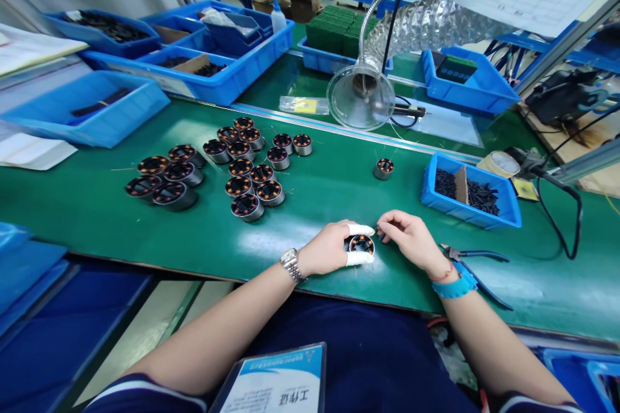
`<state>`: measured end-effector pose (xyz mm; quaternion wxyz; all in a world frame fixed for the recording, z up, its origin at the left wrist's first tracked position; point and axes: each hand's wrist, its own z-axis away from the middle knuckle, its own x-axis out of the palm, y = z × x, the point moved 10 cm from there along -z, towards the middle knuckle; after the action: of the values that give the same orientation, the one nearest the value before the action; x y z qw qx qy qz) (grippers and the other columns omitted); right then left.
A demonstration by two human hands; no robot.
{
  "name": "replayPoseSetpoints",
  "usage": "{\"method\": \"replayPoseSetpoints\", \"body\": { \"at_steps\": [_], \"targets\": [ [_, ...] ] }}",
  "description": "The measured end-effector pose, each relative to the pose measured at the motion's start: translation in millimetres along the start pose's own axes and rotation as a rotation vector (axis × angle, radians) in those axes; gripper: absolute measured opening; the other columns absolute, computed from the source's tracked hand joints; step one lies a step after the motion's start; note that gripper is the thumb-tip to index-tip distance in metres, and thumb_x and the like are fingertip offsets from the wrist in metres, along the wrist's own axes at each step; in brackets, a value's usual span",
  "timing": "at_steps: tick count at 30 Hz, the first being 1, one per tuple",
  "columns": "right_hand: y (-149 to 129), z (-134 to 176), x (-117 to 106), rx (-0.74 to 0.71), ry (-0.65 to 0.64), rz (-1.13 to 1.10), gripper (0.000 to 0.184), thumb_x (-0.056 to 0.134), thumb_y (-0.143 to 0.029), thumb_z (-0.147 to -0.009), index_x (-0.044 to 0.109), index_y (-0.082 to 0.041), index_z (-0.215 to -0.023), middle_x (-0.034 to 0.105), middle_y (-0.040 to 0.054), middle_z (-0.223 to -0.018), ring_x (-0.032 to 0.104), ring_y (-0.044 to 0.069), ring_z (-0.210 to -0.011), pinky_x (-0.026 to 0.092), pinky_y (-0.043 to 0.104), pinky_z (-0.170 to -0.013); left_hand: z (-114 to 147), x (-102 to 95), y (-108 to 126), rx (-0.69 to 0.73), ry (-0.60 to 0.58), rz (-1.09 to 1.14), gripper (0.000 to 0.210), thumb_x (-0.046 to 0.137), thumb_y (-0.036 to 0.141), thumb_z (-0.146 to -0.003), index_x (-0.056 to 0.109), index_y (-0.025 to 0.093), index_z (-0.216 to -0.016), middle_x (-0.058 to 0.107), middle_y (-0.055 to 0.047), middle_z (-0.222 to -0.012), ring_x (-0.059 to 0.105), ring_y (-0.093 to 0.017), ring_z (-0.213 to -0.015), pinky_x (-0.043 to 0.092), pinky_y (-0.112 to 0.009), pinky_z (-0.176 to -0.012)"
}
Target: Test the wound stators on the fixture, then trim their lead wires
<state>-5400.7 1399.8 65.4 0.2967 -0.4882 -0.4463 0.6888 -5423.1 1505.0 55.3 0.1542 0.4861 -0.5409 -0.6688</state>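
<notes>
My left hand [327, 249], with white finger covers on two fingers, is closed around a motor stator [362, 244] with copper windings in a round metal ring. The stator rests on the green bench mat. Close to its right side, my right hand [407, 236] has thumb and fingers pinched together; whatever lies between the fingertips is too small to name. Beyond the hands a single stator [384, 168] stands alone. Several more stators [256, 192] are grouped to the left, some with thin wires sticking out. Cutting pliers [477, 257] lie beside my right wrist.
A divided blue bin [508, 206] of small black pieces stands at the right. Across the back are a clear extraction funnel [361, 100], a bin of green boards [334, 32] and a large blue tray [227, 87]. A shallow blue bin [116, 132] sits far left.
</notes>
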Motion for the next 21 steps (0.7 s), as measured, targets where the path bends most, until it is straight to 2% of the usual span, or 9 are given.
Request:
{"method": "replayPoseSetpoints", "body": {
  "at_steps": [10, 21],
  "targets": [
    [-15.4, 4.9, 2.2, -0.165, 0.005, 0.237, 0.013, 0.051, -0.027, -0.082, 0.060, -0.020, -0.080, 0.061, 0.0023, -0.079, 0.055, 0.014, -0.069, 0.042, 0.026, -0.062, -0.2, -0.2, -2.0, -0.017, 0.002, 0.012, 0.048, 0.067, 0.041, -0.067, 0.060, 0.021, -0.110, 0.063, -0.005, -0.108, 0.058, -0.019, -0.095, 0.045, -0.032, -0.087],
    [-24.3, 7.0, 2.2, -0.240, 0.018, 0.273, 0.011, 0.050, -0.023, -0.082, 0.060, -0.021, -0.078, 0.062, 0.0023, -0.079, 0.056, 0.015, -0.073, 0.042, 0.028, -0.065, 0.6, 0.2, -2.2, -0.032, -0.010, 0.015, 0.047, 0.068, 0.038, -0.067, 0.060, 0.020, -0.110, 0.063, -0.005, -0.108, 0.058, -0.019, -0.096, 0.044, -0.032, -0.087]
  ]
}}
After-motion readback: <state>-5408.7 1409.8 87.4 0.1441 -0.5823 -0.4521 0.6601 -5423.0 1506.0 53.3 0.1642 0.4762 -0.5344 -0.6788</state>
